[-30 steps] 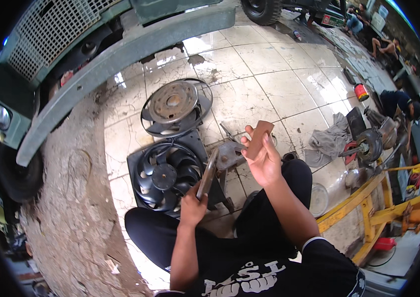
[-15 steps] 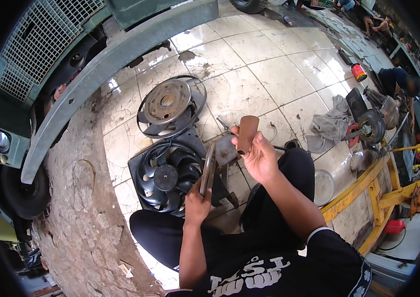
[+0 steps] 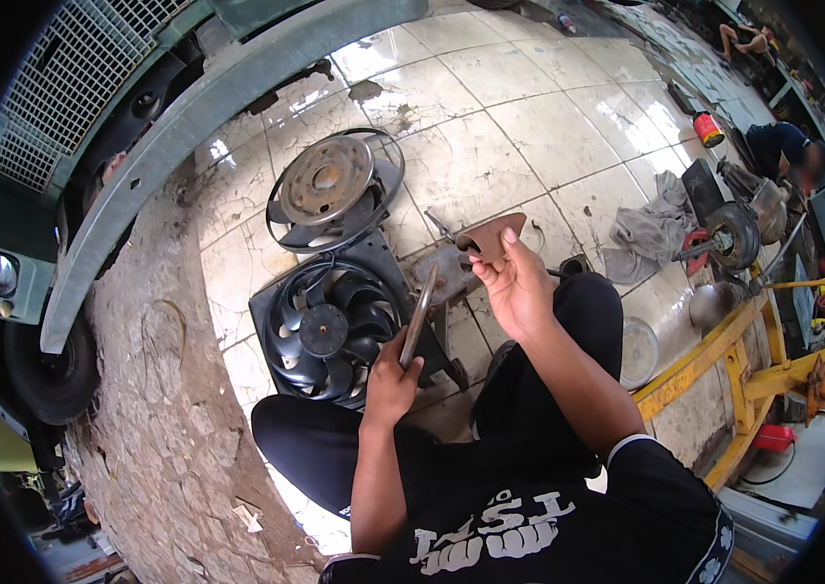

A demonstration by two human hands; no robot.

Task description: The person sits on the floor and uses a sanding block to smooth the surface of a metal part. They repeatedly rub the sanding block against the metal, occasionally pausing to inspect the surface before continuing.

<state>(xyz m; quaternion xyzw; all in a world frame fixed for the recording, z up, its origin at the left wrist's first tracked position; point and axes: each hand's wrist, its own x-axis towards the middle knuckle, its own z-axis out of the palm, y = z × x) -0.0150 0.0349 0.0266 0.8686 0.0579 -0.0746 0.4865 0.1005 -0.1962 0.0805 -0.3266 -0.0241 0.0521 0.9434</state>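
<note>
While the black fan [image 3: 327, 331] lies on the tiled floor [image 3: 490, 127] as before, the left hand [image 3: 391, 375], at the fan's right edge, still grips a flat metal bar [image 3: 419, 313] upright. Right of the fan, the right hand [image 3: 517, 287] has turned the brown piece [image 3: 490, 236] it pinches flatter, apparently being inspected.

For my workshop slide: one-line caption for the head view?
Seated person's left hand grips a flat metal tool, right hand a brown piece, above a black fan.
</note>
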